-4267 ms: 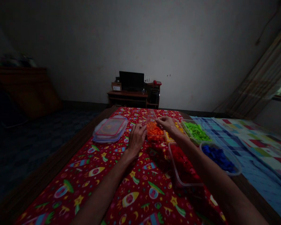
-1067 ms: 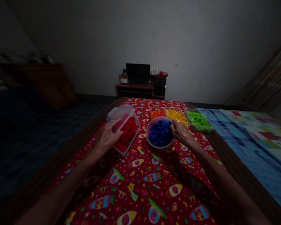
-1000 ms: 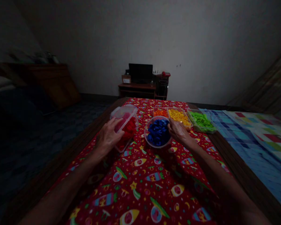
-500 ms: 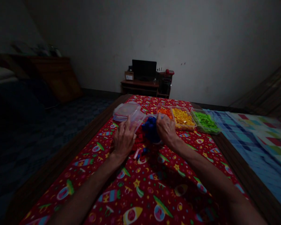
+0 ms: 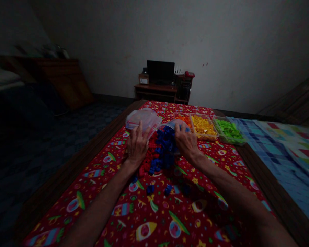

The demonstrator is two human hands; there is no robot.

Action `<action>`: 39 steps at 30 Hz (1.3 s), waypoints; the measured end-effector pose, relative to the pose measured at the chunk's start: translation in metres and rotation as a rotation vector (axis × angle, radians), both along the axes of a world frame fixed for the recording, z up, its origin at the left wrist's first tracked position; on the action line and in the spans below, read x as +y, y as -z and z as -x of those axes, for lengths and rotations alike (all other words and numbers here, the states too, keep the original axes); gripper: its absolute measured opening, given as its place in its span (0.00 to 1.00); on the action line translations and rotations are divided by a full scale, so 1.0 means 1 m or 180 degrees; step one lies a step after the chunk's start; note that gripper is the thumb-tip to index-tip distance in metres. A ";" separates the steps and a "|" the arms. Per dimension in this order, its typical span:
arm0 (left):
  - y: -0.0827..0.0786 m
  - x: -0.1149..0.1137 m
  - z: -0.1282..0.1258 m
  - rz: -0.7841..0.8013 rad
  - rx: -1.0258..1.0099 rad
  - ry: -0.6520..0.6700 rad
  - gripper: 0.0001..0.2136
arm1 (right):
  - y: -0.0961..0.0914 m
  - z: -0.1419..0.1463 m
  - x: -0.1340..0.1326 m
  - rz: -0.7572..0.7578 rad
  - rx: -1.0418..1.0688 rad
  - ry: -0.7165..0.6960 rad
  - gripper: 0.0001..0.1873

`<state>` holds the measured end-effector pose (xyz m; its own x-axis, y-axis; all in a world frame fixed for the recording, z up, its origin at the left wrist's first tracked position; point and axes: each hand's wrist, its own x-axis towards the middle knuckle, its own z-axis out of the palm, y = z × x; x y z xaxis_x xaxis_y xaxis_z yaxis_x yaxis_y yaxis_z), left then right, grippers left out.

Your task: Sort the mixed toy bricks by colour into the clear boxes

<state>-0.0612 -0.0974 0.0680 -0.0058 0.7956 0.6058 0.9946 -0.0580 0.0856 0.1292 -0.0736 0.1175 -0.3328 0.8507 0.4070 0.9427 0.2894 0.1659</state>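
Observation:
My left hand [image 5: 136, 145] is closed on a clear rectangular tub [image 5: 147, 120], tipped over toward me, with red bricks [image 5: 147, 161] spilling out of it. My right hand [image 5: 185, 142] grips a clear round bowl [image 5: 175, 124], also tipped, and blue bricks [image 5: 164, 145] pour from it. Both colours lie in one mixed heap between my hands on the red patterned tablecloth [image 5: 154, 212]. A few blue bricks [image 5: 150, 189] have rolled nearer to me.
Behind the heap stand open tubs of orange bricks [image 5: 182, 118], yellow bricks [image 5: 203, 126] and green bricks [image 5: 229, 129]. The wooden table edge [image 5: 270, 185] runs along the right, a checked mat beyond it. A desk with a monitor [image 5: 160, 72] stands at the far wall.
Both containers have been tipped over between my hands. Red and blue bricks have spilled onto the cloth into a growing heap, and some blue ones scattered toward me.

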 end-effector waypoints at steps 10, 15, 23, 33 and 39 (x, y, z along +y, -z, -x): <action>0.002 0.014 0.006 -0.0118 -0.0103 0.0038 0.29 | 0.011 -0.022 0.002 0.0154 0.0006 -0.0358 0.29; 0.000 0.017 0.011 -0.0363 -0.0074 0.0062 0.31 | 0.022 -0.031 0.001 -0.0107 -0.0035 -0.0639 0.30; 0.005 0.032 0.014 -0.0571 -0.0115 0.0096 0.32 | 0.032 -0.029 0.019 -0.0872 -0.0233 -0.0716 0.30; -0.005 0.031 0.025 -0.0789 -0.0465 0.0402 0.29 | 0.033 -0.042 0.033 -0.1553 -0.0182 -0.0966 0.32; -0.013 0.029 0.026 -0.0801 -0.0818 0.0597 0.25 | 0.024 -0.044 0.026 -0.1716 -0.0145 -0.1385 0.32</action>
